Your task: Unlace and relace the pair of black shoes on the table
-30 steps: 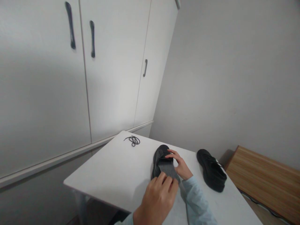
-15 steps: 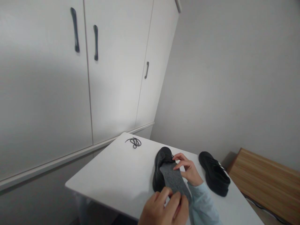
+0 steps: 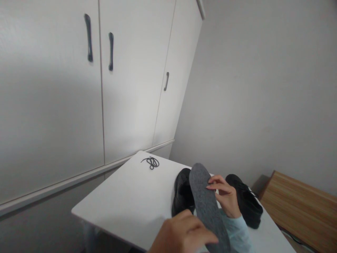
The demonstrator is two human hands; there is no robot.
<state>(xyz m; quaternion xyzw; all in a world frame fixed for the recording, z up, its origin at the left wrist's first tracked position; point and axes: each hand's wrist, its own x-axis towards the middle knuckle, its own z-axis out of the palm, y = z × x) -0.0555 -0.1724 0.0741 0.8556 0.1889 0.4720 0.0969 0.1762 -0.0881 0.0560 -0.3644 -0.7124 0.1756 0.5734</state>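
A grey felt-like insole [image 3: 204, 191] is tilted up beside a black shoe [image 3: 181, 186], outside its opening. My right hand [image 3: 226, 196], in a light blue sleeve, pinches the insole by its right edge, fingers on the near face and thumb at the side. My left hand [image 3: 181, 232] is low in front, slightly blurred, with a finger stretched across the lower part of the insole; it does not look closed on it. The insole's lower end runs down to the frame's bottom edge.
A second black shoe [image 3: 246, 200] with laces stands to the right, partly behind my right hand. A loose dark shoelace [image 3: 152, 162] lies coiled at the far corner of the white table [image 3: 126, 200]. White cabinets [image 3: 131, 88] and a wooden surface [image 3: 302, 207] flank it.
The insole has come out of the shoe, moving up and right with my right hand. My left hand has loosened from its lower end. The view has shifted slightly.
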